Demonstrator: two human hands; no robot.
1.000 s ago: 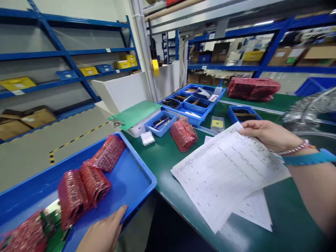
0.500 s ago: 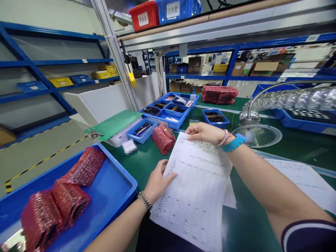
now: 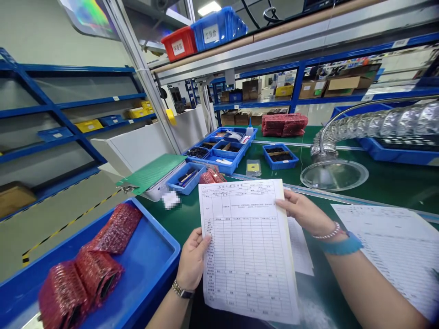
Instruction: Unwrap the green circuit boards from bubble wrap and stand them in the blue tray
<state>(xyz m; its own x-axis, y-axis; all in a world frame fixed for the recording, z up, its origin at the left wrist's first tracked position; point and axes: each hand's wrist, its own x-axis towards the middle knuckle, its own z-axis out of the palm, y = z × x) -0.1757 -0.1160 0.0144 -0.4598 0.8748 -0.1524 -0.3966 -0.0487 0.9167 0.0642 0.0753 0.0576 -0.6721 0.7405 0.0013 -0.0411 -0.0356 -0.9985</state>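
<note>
Evidently Held at Both Edges: Printed Form (image 3: 248, 256)

The form is upright, facing the camera, at the lower centre of the frame. The left hand (image 3: 192, 257) grasps its left edge, thumb on the printed face. The right hand (image 3: 305, 211) grasps the upper part of its right edge, thumb likewise in front. Loose papers (image 3: 391, 251) lie on the green bench (image 3: 174, 219) at the lower right; another sheet (image 3: 301, 249) lies partly behind the form. At the lower left, a blue tray (image 3: 147, 251) contains red bubble-wrapped packages (image 3: 116, 228). Just beyond the form's top left corner, a further red package (image 3: 211, 175) is partly covered; beside it sits a small blue bin (image 3: 181, 187) containing pens. A silver hose (image 3: 380, 123) occupies the right side, above a round clear disc (image 3: 334, 176).
</note>
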